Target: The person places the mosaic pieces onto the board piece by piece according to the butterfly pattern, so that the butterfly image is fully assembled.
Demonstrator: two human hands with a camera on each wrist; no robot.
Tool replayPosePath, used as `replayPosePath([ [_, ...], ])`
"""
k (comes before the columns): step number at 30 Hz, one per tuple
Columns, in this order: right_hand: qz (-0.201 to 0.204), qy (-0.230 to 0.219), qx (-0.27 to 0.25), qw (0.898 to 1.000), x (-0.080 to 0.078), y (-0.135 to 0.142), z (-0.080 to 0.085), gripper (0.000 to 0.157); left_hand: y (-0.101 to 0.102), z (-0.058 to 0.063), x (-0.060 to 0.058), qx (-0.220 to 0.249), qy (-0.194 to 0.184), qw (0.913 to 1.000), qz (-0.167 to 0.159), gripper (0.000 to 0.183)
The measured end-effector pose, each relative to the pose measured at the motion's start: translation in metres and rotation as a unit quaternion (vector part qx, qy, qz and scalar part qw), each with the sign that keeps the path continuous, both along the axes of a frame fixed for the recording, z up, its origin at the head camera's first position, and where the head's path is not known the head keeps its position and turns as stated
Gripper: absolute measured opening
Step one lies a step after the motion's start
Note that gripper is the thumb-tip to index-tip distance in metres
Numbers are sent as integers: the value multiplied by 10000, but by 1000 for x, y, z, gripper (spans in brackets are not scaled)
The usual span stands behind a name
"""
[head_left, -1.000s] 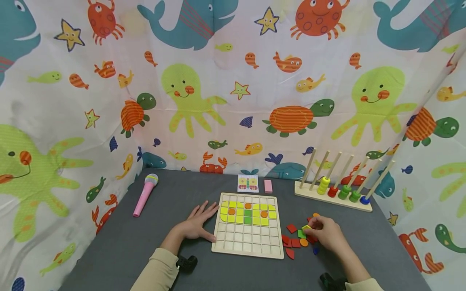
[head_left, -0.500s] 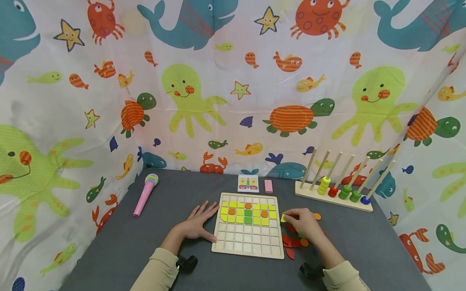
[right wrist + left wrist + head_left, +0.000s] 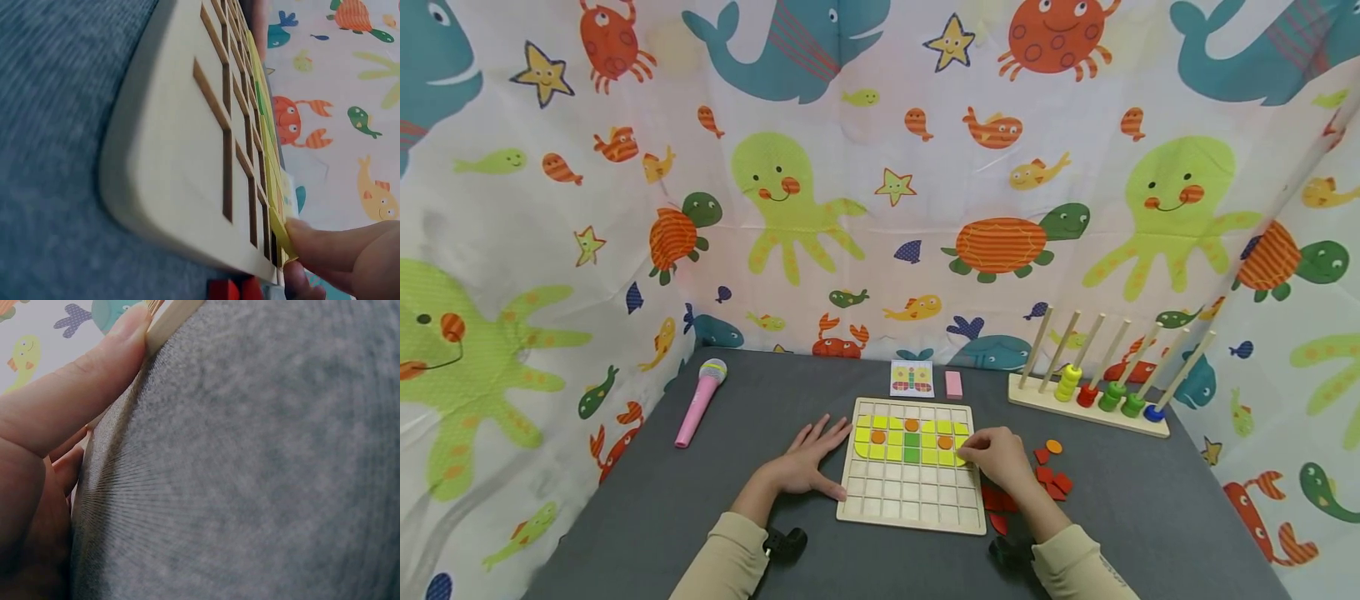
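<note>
A wooden grid board (image 3: 910,503) lies on the dark table, its upper rows filled with yellow, orange and green tiles. My right hand (image 3: 1000,460) is over the board's right edge and pinches a yellow tile (image 3: 282,235) between thumb and fingertips. In the right wrist view that tile is tilted at a cell on the board's edge. My left hand (image 3: 808,460) lies spread at the board's left side, fingertips and thumb at its edge. The left wrist view shows the thumb (image 3: 94,378) against the wooden rim.
Red tiles (image 3: 1054,482) and an orange round tile (image 3: 1054,447) lie right of the board, some partly hidden by my right arm. Behind the board are a pattern card (image 3: 912,378) and a pink block (image 3: 953,384). A toy microphone (image 3: 702,403) and a peg rack (image 3: 1086,406) stand farther out.
My right hand has moved left from the loose tiles to the board's right edge, carrying the yellow tile. My left hand has stayed in place.
</note>
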State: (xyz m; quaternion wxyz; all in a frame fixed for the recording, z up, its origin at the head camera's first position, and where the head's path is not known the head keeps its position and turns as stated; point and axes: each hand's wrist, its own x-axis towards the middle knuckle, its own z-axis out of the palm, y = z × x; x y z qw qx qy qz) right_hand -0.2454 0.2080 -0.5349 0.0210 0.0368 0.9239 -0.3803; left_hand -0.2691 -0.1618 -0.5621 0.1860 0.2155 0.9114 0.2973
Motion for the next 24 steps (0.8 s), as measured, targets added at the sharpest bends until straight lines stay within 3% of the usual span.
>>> replayPosePath([
  [10, -340, -35, -86, 9994, 1, 1, 0, 26, 3, 1, 1, -3, 52, 10000, -47, 122],
  [19, -356, 53, -183, 9992, 6, 15, 5, 19, 2, -1, 1, 84, 104, 9999, -104, 125],
  [24, -275, -101, 64, 9996, 6, 17, 1, 25, 0, -2, 1, 189, 100, 9997, -127, 124],
])
